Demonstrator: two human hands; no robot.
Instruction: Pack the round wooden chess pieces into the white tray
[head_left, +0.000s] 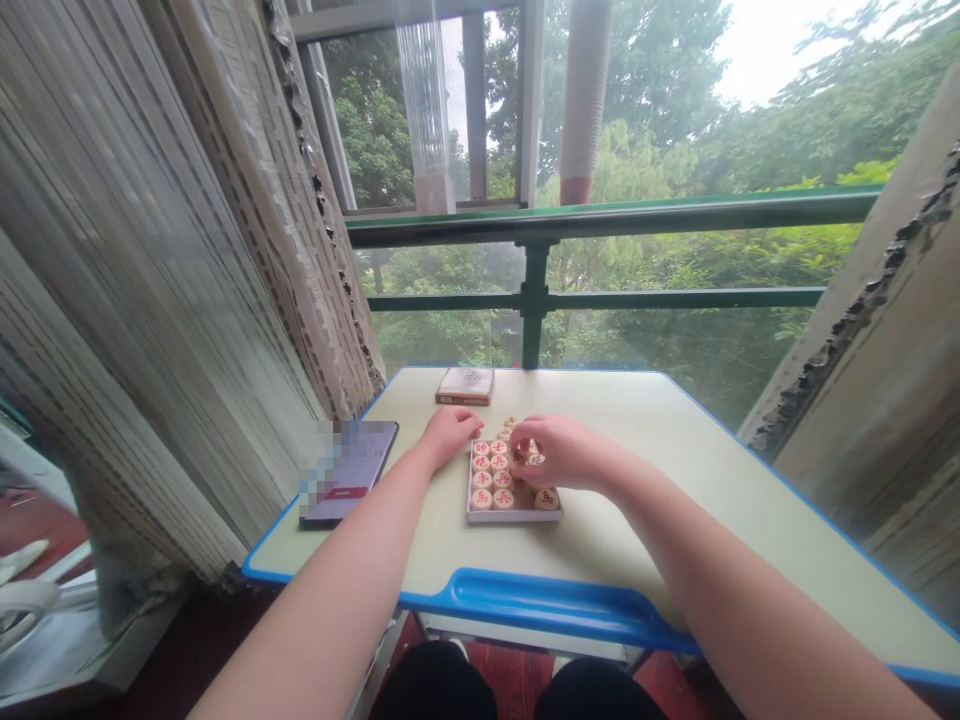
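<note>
A shallow box (pixel 516 517) of round Chinese chess pieces stands on the table in front of me. Pieces with red characters (pixel 501 463) fill its left columns, and a black-lettered piece (pixel 546 499) sits in the near right corner. Over the box's right part, my right hand (pixel 553 450) pinches a wooden chess piece (pixel 517 457) between thumb and fingers, partly covering the pieces there. Beside the far left corner rests my left hand (pixel 451 429), fingers loosely bent and holding nothing I can see. A few loose pieces (pixel 510 424) lie just beyond the box, partly hidden by my right hand.
A box lid (pixel 465 386) lies at the table's far edge. On the left is a dark tablet-like device (pixel 360 470), partly blurred out. The pale table (pixel 720 520) has a blue rim and a blue tray groove (pixel 547 597) in front. Curtains (pixel 225 250) and a green railing (pixel 615 225) surround it.
</note>
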